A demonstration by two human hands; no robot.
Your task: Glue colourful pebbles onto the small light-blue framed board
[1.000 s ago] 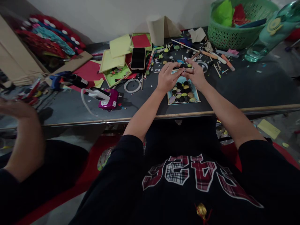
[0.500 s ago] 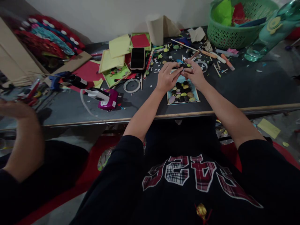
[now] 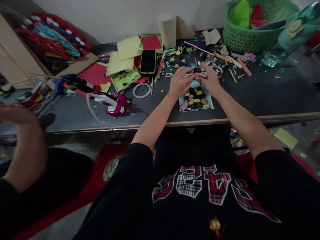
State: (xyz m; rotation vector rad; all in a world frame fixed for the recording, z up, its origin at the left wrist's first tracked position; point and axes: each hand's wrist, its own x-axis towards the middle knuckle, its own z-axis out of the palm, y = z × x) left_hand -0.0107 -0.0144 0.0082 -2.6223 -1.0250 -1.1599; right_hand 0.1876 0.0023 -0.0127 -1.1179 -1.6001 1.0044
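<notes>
Your left hand [image 3: 180, 82] and right hand [image 3: 210, 81] sit fingertips nearly together over the blue panel [image 3: 196, 85], upper frame right of centre; can't tell what, if anything, they grip, so I'd go slow and avoid knocking the pebbles [image 3: 197, 100].

A light-blue rectangular panel with a pale stick border [image 3: 196, 84] lies flat near the front of the dark grey bench [image 3: 255, 96], its near part packed with rounded black, yellowish and greyish pebbles [image 3: 197, 100].
</notes>
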